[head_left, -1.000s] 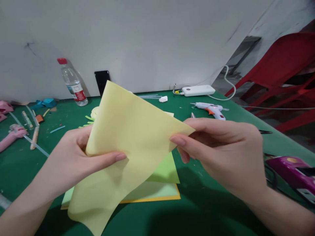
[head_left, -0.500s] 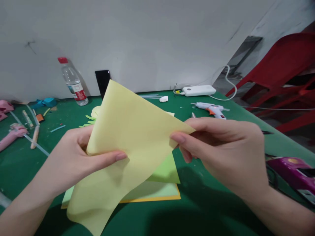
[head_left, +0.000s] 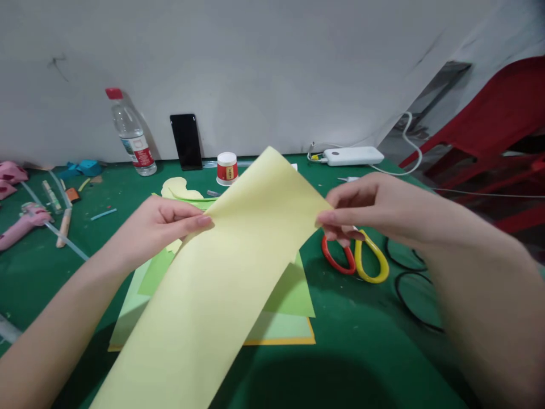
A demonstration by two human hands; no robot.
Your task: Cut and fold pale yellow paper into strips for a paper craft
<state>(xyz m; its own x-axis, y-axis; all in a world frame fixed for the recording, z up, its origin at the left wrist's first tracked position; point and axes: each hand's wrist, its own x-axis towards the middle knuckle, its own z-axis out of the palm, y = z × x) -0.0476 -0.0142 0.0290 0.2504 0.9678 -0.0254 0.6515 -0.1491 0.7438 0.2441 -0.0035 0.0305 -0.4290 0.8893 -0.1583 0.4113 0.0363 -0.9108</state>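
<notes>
A long sheet of pale yellow paper (head_left: 221, 272) is stretched between my two hands, its lower end running out of view at the bottom. My left hand (head_left: 176, 222) pinches its left edge between thumb and fingers. On the other side, my right hand (head_left: 353, 213) grips the right corner the same way. Beneath the sheet, green paper (head_left: 293, 292) lies on a pale green sheet with an orange edge (head_left: 281, 342). Scissors with a red and a yellow handle (head_left: 371, 258) rest just under my right hand, their blades hidden.
Along the wall stand a water bottle (head_left: 134, 136), a black phone (head_left: 186, 142) and a small red-and-white tub (head_left: 227, 168). A white power strip (head_left: 353, 155) with a cable is at the back right. A pink glue gun (head_left: 25, 224) lies left, a black cable (head_left: 411, 301) right.
The yellow sheet has been drawn out flatter, and its peak has moved right. My left hand has shifted up along the edge. The scissors and the tub have come into view.
</notes>
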